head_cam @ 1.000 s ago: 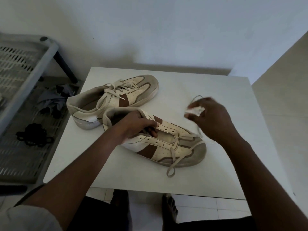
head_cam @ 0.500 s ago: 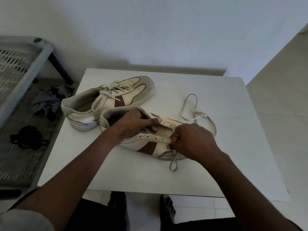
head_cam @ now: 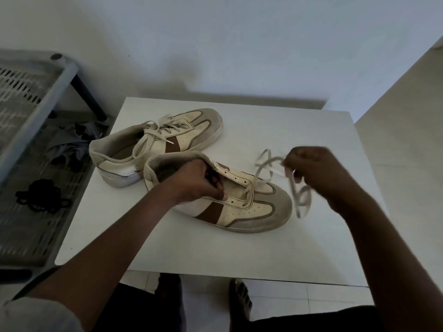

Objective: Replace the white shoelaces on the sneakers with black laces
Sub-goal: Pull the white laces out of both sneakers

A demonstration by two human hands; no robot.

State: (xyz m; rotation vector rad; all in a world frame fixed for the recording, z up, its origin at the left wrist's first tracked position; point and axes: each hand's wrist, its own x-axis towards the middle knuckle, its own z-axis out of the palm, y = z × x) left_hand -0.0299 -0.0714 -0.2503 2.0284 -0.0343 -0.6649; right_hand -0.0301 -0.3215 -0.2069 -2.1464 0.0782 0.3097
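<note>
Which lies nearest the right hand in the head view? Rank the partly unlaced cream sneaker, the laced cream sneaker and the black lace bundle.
1. Partly unlaced cream sneaker, left of the right hand.
2. Laced cream sneaker, behind it, farther left.
3. Black lace bundle, far left on the grey rack.

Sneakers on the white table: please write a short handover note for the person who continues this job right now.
Left hand grips the near sneaker at its opening, on the table. Right hand pinches its white lace, lifted to the right of the shoe.
Done: upper eyelets of the near sneaker are empty; the lace runs only through the holes near the toe.
Left: pull that lace out, unlace the far sneaker, fully laced in white, then thread the black laces, probably the dark bundle on the grey rack at left.
</note>
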